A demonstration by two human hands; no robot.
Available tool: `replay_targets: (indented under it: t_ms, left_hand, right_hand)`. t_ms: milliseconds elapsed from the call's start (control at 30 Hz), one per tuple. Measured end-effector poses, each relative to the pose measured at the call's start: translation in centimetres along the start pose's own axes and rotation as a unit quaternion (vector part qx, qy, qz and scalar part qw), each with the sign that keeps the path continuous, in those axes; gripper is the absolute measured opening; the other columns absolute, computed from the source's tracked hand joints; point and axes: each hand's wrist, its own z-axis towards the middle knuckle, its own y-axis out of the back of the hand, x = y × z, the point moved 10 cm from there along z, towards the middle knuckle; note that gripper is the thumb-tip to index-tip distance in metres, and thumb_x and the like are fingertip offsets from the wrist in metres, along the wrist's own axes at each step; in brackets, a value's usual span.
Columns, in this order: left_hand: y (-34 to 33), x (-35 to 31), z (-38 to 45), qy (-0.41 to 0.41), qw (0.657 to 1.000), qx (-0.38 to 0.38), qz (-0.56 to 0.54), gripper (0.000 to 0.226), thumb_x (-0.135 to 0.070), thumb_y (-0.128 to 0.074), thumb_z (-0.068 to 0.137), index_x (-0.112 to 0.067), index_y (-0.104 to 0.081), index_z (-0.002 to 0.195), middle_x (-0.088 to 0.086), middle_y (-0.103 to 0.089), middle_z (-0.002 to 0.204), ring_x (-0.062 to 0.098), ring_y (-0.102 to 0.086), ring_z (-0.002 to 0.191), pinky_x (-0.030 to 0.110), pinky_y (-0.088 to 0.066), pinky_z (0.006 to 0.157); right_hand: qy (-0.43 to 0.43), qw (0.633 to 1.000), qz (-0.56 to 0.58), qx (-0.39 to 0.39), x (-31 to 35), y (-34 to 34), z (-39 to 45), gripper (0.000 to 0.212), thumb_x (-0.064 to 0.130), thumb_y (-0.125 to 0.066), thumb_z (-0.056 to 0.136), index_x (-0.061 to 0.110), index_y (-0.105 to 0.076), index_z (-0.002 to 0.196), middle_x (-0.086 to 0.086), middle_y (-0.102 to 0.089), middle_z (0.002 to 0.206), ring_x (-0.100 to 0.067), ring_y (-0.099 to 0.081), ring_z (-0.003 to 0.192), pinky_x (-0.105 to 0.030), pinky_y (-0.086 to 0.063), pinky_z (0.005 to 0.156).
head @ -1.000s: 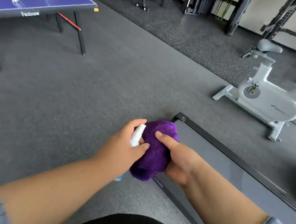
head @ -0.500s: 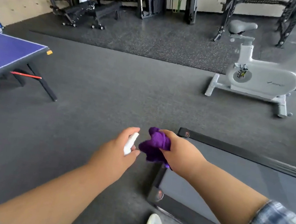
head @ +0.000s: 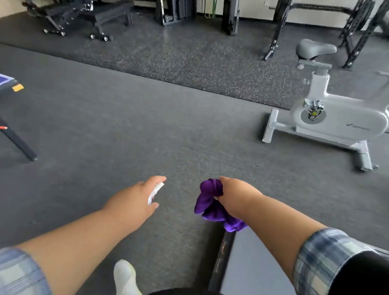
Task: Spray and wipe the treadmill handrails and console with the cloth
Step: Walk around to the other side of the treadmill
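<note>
The purple cloth (head: 215, 208) hangs bunched from the right hand (head: 236, 197), fingers curled round it, above the treadmill deck's (head: 257, 279) end. The left hand (head: 134, 199), arm outstretched, grips a white spray bottle (head: 156, 191).

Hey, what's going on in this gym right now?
A person stands at the end of a treadmill, one foot in a white shoe on the floor beside it. The left hand grips a small white spray bottle, and the right hand holds a bunched purple cloth. The hands are apart, over the floor, and nothing is being wiped. The handrails and console are out of view. A white bike stands ahead.
</note>
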Motion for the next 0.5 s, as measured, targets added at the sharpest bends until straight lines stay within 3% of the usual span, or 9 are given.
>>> replay_targets:
  t_ms: [133,233,300,367,500]
  left_hand:
    - [1.3,5.0,11.6,0.008,1.000,0.020,-0.015,0.063,-0.030,-0.059,0.098,-0.044,-0.026,0.149,-0.005,-0.061,0.128,0.016,-0.057,0.100,0.033,-0.049,0.082]
    - [1.6,7.5,19.3,-0.019,0.997,0.075,-0.007,0.061,-0.031,-0.058,0.098,-0.046,-0.025,0.148,-0.005,-0.060,0.124,0.016,-0.058,0.102,0.031,-0.047,0.082]
    - [3.2,7.6,23.7,-0.067,0.992,0.107,0.024,0.061,-0.033,-0.057,0.098,-0.048,-0.024,0.148,-0.006,-0.056,0.125,0.013,-0.059,0.107,0.032,-0.049,0.084]
    - [5.4,6.7,28.4,-0.128,0.982,0.124,0.058,0.061,-0.034,-0.056,0.098,-0.048,-0.023,0.148,-0.005,-0.055,0.128,0.013,-0.059,0.114,0.037,-0.051,0.090]
    - [9.4,1.1,37.7,-0.230,0.960,0.127,0.100,0.062,-0.034,-0.054,0.100,-0.046,-0.020,0.151,-0.004,-0.053,0.132,0.014,-0.059,0.116,0.038,-0.049,0.093]
  right_hand:
    - [-0.046,0.998,0.041,-0.023,0.3,2.6,8.3,0.045,0.050,-0.048,0.075,0.026,-0.075,0.101,0.002,-0.073,0.075,-0.017,-0.042,0.038,-0.023,-0.037,0.044]
    - [-0.071,0.992,0.081,-0.060,0.2,4.8,13.9,0.037,0.037,-0.042,0.089,0.041,-0.076,0.102,0.007,-0.076,0.084,-0.022,-0.051,0.048,-0.026,-0.042,0.047]
    - [-0.093,0.982,0.086,-0.143,0.2,7.8,16.3,0.028,0.033,-0.053,0.095,0.054,-0.071,0.093,0.018,-0.073,0.081,-0.016,-0.066,0.067,-0.019,-0.046,0.058]
    - [-0.149,0.956,0.115,-0.227,0.0,11.0,17.9,0.004,0.039,-0.065,0.093,0.043,-0.066,0.094,0.012,-0.071,0.088,-0.015,-0.068,0.088,-0.023,-0.047,0.075]
    - [-0.172,0.921,0.162,-0.309,1.3,17.5,19.6,0.019,0.047,-0.068,0.090,0.031,-0.066,0.102,0.002,-0.072,0.098,-0.019,-0.067,0.093,-0.031,-0.049,0.087]
